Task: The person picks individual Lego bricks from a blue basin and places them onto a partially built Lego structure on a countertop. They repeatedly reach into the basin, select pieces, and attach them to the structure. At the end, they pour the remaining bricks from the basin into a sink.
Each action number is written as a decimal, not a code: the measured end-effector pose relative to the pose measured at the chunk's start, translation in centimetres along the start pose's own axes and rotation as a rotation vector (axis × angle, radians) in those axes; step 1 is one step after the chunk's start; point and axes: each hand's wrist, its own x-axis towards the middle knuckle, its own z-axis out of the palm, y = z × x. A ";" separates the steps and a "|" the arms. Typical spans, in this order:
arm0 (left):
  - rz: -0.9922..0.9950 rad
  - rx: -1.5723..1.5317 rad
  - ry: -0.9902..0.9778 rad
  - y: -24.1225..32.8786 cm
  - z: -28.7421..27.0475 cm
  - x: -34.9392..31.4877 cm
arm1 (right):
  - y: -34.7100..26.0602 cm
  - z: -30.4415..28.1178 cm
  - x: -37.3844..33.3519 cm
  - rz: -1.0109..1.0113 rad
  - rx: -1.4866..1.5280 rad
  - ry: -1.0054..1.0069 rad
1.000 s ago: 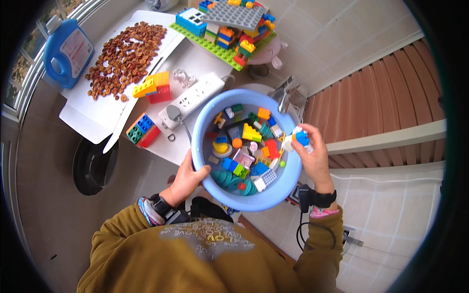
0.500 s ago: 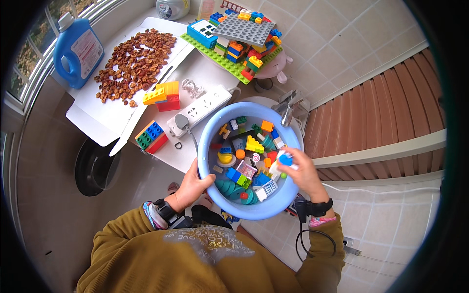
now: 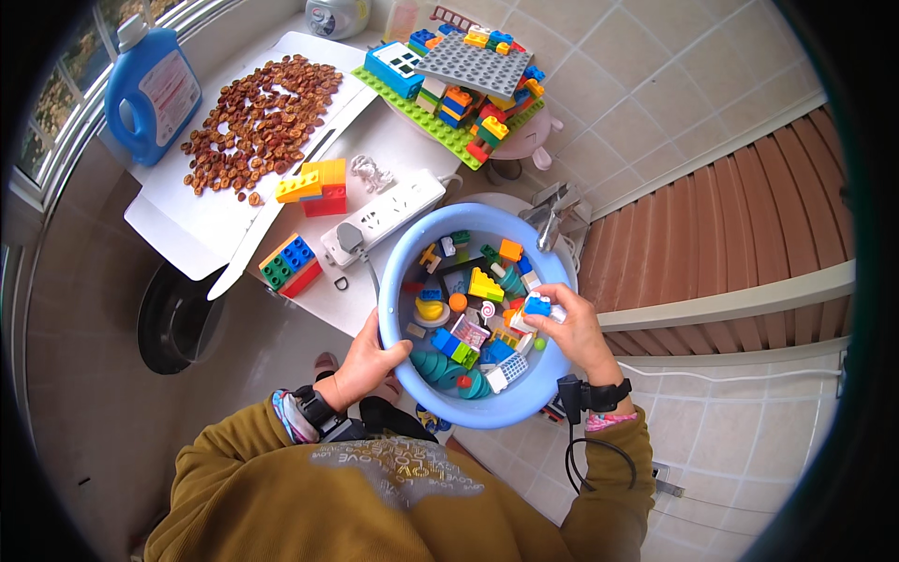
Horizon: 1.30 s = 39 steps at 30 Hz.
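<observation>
"Holding something, is the right hand (image 3: 579, 332)?"

"Yes, its grip is pinching a small blue-and-white building block (image 3: 537, 305) between the thumb and the fingers. This block is over the right part of the light-blue plastic basin (image 3: 473, 415), within its rim. I cannot tell whether it touches the pieces below."

"And the left hand (image 3: 367, 363)?"

"Its grip is clasping the left side of the basin. The thumb lies at the rim, and the other fingers are partly hidden."

"Which toys are in the basin?"

"Many mixed ones: a yellow stepped block (image 3: 484, 285), a toy banana (image 3: 429, 308), a round orange piece (image 3: 457, 303), a toy lollipop (image 3: 487, 312) and, near the left thumb, some teal discs (image 3: 431, 365)."

"What do you see around it?"

"A metal faucet (image 3: 554, 221) is just beside the far right rim. To the left, the white desk (image 3: 348, 304) carries a power strip (image 3: 405, 208) with a grey plug (image 3: 349, 236), and a yellow-and-red brick stack (image 3: 318, 187). Further away, many brown dried fruit slices (image 3: 267, 117) lie spread on a white board (image 3: 201, 234), near a blue detergent jug (image 3: 154, 94). Beyond the power strip, a brick building (image 3: 459, 89) stands on a green baseplate (image 3: 412, 114)."
</observation>
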 end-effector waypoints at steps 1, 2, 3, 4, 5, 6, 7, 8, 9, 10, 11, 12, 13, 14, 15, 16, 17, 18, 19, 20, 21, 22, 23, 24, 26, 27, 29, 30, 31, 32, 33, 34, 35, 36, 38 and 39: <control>-0.001 0.000 0.000 0.0 0.0 0.0 | -0.3 -0.2 0.3 -0.038 -0.055 0.016; 0.003 0.010 0.012 0.0 0.0 0.0 | -0.7 -0.3 0.6 -0.006 0.009 0.028; 0.005 0.009 0.003 0.0 0.0 0.0 | -1.1 -0.5 0.9 -0.006 0.014 0.031; 0.011 0.016 0.003 0.1 0.0 0.0 | -1.6 -0.6 1.3 -0.008 0.018 0.035; 0.011 0.031 0.018 0.1 0.0 0.0 | -2.1 -0.7 1.8 -0.015 0.020 0.032; 0.016 0.041 0.024 0.1 0.0 0.0 | -2.6 -0.7 2.2 -0.059 0.002 0.048; 0.025 0.041 0.008 0.1 0.0 0.0 | -3.1 -0.7 2.6 -0.068 -0.001 0.037; 0.030 0.046 0.009 0.0 -0.1 0.0 | -3.5 -0.5 2.9 -0.077 -0.006 0.021; 0.036 0.058 0.020 0.0 -0.1 0.0 | -3.8 -0.4 3.2 -0.107 -0.001 0.033; 0.015 0.070 -0.002 0.0 -0.3 0.0 | -4.1 -0.1 3.3 -0.152 -0.101 -0.027; -0.004 0.088 -0.014 0.0 -0.5 0.1 | -4.3 0.1 3.4 -0.220 -0.193 -0.058; -0.023 0.106 -0.027 -0.1 -0.6 0.1 | -4.3 0.0 3.4 -0.269 -0.296 -0.136; -0.015 0.098 -0.030 -0.2 -0.7 0.2 | -4.3 0.2 3.4 -0.220 -0.186 -0.059; -0.006 0.089 -0.031 -0.2 -0.7 0.2 | -4.1 0.2 3.3 -0.154 -0.087 -0.030; 0.000 0.081 -0.032 -0.3 -0.7 0.2 | -3.8 0.2 3.2 -0.105 0.018 -0.005; 0.021 0.068 -0.020 -0.4 -0.6 0.2 | -3.5 0.3 3.2 -0.050 0.250 0.089; 0.040 0.056 -0.012 -0.5 -0.5 0.3 | -3.1 -0.1 3.1 -0.010 0.456 0.144; 0.044 0.063 0.015 -0.5 -0.4 0.3 | -2.6 0.2 3.1 -0.033 0.241 0.072; 0.059 0.036 0.000 -0.6 -0.3 0.3 | -2.0 0.4 3.0 -0.060 0.027 0.026; 0.056 0.032 0.003 -0.6 -0.3 0.3 | -1.5 1.3 2.7 -0.076 -0.407 -0.149; 0.056 0.046 0.013 -0.6 -0.3 0.3 | -1.1 1.8 2.2 -0.155 -0.604 -0.133; 0.041 0.046 -0.014 -0.5 -0.5 0.4 | -0.7 1.5 2.1 -0.157 -0.411 0.027; 0.027 0.062 -0.024 -0.5 -0.6 0.5 | -0.4 1.6 2.0 -0.050 -0.239 0.110; 0.000 0.087 -0.042 -0.5 -0.7 0.3 | -0.2 1.8 1.7 -0.032 0.014 0.088; 0.077 0.105 -0.016 -0.4 -0.6 0.4 | 0.0 2.2 1.3 0.068 0.404 0.002; 0.091 0.143 0.009 -0.5 -0.5 0.5 | 0.0 2.5 1.1 0.051 0.353 -0.090; 0.068 0.062 0.017 -0.6 -0.3 0.5 | 0.2 3.1 1.0 0.022 0.273 -0.143; 0.048 0.022 -0.003 -0.6 -0.3 0.3 | 0.4 2.9 1.1 0.112 0.432 -0.135; 0.029 0.002 0.003 -0.6 -0.4 0.1 | 0.5 2.9 1.2 -0.002 0.435 -0.002; 0.021 0.024 0.014 -0.6 -0.3 0.2 | 0.7 2.2 1.2 0.026 0.432 0.082; 0.057 0.004 0.001 -0.6 -0.3 0.3 | 0.9 1.2 1.3 0.064 0.439 0.165; 0.043 0.014 -0.011 -0.5 -0.3 0.3 | 1.2 0.2 1.4 0.071 0.447 0.232; 0.031 0.033 0.003 -0.5 -0.3 0.3 | 1.4 -0.9 1.4 0.094 0.465 0.296; 0.023 0.039 -0.001 -0.4 -0.3 0.3 | 1.7 -1.7 1.4 0.063 0.495 0.346; -0.007 0.073 0.019 -0.4 -0.4 0.3 | 2.2 -2.9 0.9 0.065 0.525 0.382; -0.009 0.070 0.010 -0.4 -0.4 0.3 | 2.5 -3.2 0.6 0.032 0.514 0.378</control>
